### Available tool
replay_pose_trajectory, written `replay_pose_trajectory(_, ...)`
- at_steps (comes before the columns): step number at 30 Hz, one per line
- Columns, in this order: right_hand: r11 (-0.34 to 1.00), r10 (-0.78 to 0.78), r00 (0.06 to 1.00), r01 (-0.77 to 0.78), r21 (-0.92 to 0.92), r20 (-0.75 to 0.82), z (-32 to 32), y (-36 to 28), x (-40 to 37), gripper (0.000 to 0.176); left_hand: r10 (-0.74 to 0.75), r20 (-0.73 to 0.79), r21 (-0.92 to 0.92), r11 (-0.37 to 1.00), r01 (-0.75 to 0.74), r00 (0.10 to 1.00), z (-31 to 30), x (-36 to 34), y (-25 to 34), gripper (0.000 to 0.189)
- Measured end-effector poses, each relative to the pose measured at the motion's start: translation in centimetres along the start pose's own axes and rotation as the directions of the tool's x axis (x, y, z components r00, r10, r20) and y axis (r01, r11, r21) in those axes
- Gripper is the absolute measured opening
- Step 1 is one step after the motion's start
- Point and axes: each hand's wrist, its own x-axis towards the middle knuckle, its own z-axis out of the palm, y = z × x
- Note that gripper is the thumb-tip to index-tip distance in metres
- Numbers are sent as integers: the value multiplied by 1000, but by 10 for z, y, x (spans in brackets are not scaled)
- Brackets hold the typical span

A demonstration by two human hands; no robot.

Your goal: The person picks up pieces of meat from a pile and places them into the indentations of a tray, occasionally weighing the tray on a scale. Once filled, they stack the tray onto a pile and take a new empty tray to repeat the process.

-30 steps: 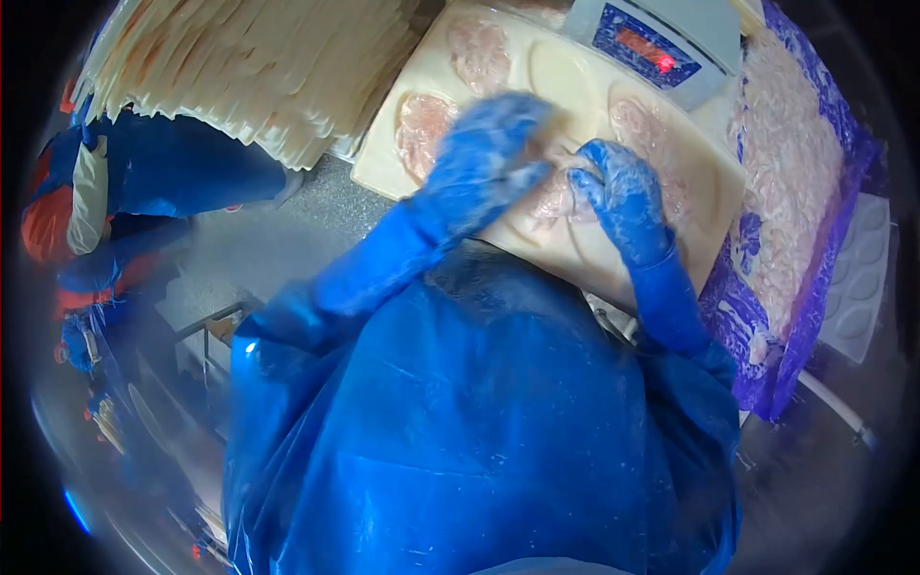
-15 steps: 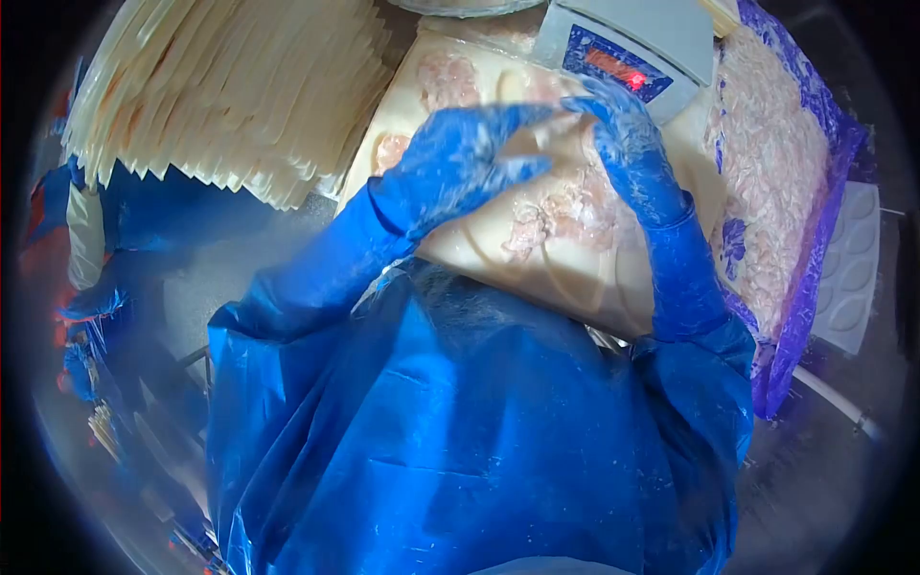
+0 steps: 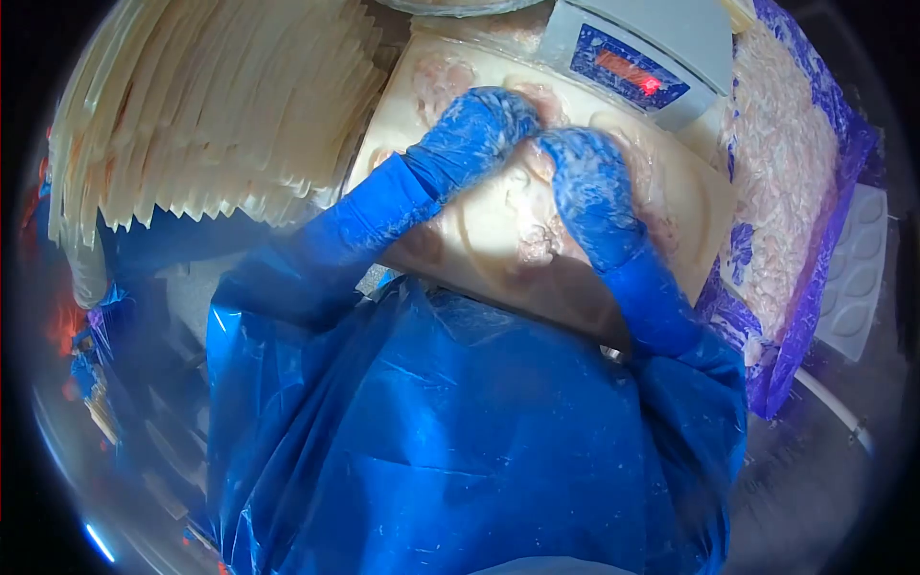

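Over a cream moulded tray with shallow hollows, both my hands are close together in wet blue gloves smeared with pale residue. My left hand is curled, knuckles up, beside pale pink raw meat in a back hollow; whatever its fingers hold is hidden. My right hand bends its fingers around a small piece of raw meat, which shows at its left side. More shredded meat lies in the tray's middle, below my right hand, and another portion lies in the back left hollow.
A thick stack of cream sheet-like trays rises at the left. Behind the work tray is a scale with a lit red display. To the right, a purple-edged liner holds a heap of shredded meat, beside a white moulded tray.
Both hands have drawn together over the tray, and their spread fingers have curled in. My right hand has come left and down, away from the scale; my left has shifted slightly right.
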Motion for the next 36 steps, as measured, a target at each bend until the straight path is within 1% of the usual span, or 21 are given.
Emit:
replay_pose_trajectory(2, 1000, 6, 999, -6, -2, 46, 4, -10, -7, 36, 99, -188, -114, 986, -122, 977, 7, -11, -11, 31)
replay_pose_trajectory(3, 1000, 6, 997, -5, -11, 79, 5, -14, -11, 39, 74, -87, -106, 991, -83, 993, -1, -14, -8, 33)
replay_pose_trajectory(4, 1000, 2, 997, -1, -10, 79, 6, -16, -16, 39, 71, -89, -104, 991, -80, 994, -4, -18, -8, 33)
replay_pose_trajectory(6, 995, 42, 992, -31, -96, 119, 9, -19, -26, 49, 191, -20, 209, 961, -182, 981, -8, -25, -6, 37)
replay_pose_trajectory(7, 989, 50, 981, -23, -143, 185, 7, -18, -25, 55, 193, -20, 208, 961, -184, 981, -10, -26, 1, 37)
replay_pose_trajectory(9, 981, 53, 981, -16, -195, 189, 8, -21, -26, 55, 75, 90, 377, 920, -103, 993, -11, -26, 18, 42)
replay_pose_trajectory(12, 986, 52, 980, -19, -168, 193, -2, -29, -32, 59, 78, -51, 317, 947, -58, 996, -9, -41, 16, 46)
replay_pose_trajectory(13, 985, 23, 982, 10, -173, 186, -4, -31, -36, 58, -12, 82, 314, 949, -15, 997, -19, -36, 23, 48)
replay_pose_trajectory(14, 983, -8, 983, 41, -177, 183, -4, -31, -39, 58, -18, 76, 316, 949, -7, 997, -17, -36, 29, 48)
replay_pose_trajectory(16, 984, -72, 988, 92, -151, 136, -2, -21, -48, 63, -46, -58, 224, 973, 58, 997, -14, -32, 37, 49)
replay_pose_trajectory(17, 992, -51, 990, 65, -104, 129, -2, -23, -49, 63, 25, -277, 103, 995, 4, 961, 12, -28, 36, 41)
replay_pose_trajectory(19, 998, -61, 990, 63, -12, 127, -4, -25, -50, 62, -22, -468, -350, 923, -163, 883, 16, -20, 45, 20)
replay_pose_trajectory(20, 996, -84, 987, 79, 41, 134, -10, -24, -49, 61, -45, -466, -393, 905, -162, 883, 8, -24, 42, 20)
replay_pose_trajectory(23, 973, -85, 986, 52, 224, 141, -25, -5, -42, 56, -244, -362, -477, 878, 46, 900, -11, -53, 56, 38)
replay_pose_trajectory(27, 760, 57, 995, -94, 644, 78, -35, -5, -23, 50, -485, -471, -569, 805, 167, 736, -6, -94, 105, 73)
replay_pose_trajectory(29, 681, -145, 981, 3, 732, 130, -32, -48, -19, 46, -476, -541, -535, 831, 153, 693, 14, -117, 105, 82)
replay_pose_trajectory(30, 648, -277, 949, 67, 759, 153, -31, -75, -17, 43, -502, -491, -479, 838, 260, 712, -11, -134, 121, 82)
replay_pose_trajectory(31, 634, -297, 945, 89, 769, 136, -28, -93, -18, 43, -502, -502, -459, 845, 275, 704, -13, -146, 117, 82)
replay_pose_trajectory(33, 423, -279, 879, -249, 871, 387, -20, -120, -20, 34, -707, -348, -884, 466, 36, 616, -3, -167, 108, 79)
replay_pose_trajectory(34, 420, -283, 883, -237, 876, 375, -16, -135, -21, 34, -701, -357, -878, 478, 35, 617, 1, -177, 103, 79)
replay_pose_trajectory(36, 290, -267, 898, -272, 918, 350, -9, -164, -25, 22, -704, -333, -931, 352, -99, 627, 4, -205, 97, 65)
